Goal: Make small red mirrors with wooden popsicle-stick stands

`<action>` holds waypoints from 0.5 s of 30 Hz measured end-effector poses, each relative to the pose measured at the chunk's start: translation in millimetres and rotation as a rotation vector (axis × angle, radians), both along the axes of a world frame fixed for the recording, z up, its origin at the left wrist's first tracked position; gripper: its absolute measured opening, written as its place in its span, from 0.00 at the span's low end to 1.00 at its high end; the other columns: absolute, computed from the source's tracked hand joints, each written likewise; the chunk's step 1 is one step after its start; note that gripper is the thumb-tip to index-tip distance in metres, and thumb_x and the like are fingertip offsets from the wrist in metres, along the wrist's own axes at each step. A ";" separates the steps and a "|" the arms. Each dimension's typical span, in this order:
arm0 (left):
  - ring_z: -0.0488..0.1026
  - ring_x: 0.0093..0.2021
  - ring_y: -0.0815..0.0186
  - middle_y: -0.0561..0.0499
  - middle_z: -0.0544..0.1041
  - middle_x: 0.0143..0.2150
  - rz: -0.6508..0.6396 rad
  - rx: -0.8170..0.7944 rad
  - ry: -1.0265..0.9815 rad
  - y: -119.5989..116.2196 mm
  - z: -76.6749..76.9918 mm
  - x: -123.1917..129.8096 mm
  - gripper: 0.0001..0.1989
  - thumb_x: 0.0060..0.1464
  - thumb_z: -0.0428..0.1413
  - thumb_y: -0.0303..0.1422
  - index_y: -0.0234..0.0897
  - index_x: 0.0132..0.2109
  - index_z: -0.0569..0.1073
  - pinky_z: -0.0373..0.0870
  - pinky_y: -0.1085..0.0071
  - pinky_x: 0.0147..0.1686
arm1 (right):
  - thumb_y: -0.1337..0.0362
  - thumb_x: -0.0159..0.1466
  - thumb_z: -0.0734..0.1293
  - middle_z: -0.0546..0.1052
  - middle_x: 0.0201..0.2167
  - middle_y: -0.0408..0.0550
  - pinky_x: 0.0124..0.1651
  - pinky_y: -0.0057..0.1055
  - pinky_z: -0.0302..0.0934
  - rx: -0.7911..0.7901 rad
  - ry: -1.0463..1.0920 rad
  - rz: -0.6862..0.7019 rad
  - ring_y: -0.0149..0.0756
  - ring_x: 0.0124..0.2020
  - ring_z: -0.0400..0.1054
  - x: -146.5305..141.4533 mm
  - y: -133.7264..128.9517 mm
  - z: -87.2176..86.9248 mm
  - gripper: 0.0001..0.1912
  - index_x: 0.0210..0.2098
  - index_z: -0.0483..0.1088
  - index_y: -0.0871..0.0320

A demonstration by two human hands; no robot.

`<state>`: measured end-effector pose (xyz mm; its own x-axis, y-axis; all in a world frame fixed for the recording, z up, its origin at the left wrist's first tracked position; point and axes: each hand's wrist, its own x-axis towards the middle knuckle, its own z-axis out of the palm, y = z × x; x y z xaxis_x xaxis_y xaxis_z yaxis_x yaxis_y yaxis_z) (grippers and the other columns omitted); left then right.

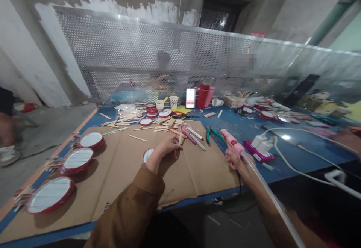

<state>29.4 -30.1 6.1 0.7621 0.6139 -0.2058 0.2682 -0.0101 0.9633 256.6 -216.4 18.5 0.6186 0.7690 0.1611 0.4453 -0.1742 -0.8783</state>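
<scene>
My left hand (169, 145) is closed in a pinch on a thin wooden stick (180, 134), held upright above the cardboard. Under my left wrist a small round red-rimmed piece (147, 155) is partly hidden. My right hand (234, 158) is wrapped round a pink glue gun (236, 145) at the cardboard's right edge; a long clear rod runs back from it over my forearm. Between the hands lie several marker-like sticks (194, 134), pink, purple and white.
Three round red-rimmed pieces (77, 158) stand along the left of the cardboard (124, 180). Loose wooden sticks (126, 118), cups (173, 102) and a red bottle (202, 97) are behind. Teal-handled pliers (208, 135) and a purple power strip (258, 154) with white cables lie right.
</scene>
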 end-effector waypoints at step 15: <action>0.67 0.11 0.71 0.55 0.75 0.22 0.044 -0.019 0.010 -2.4 5.3 -1.1 0.08 0.46 0.54 0.24 0.35 0.33 0.61 0.60 0.79 0.11 | 0.57 0.55 0.68 0.77 0.32 0.55 0.32 0.31 0.55 -0.805 -0.735 0.162 0.42 0.34 0.73 79.4 -17.4 15.3 0.11 0.32 0.68 0.58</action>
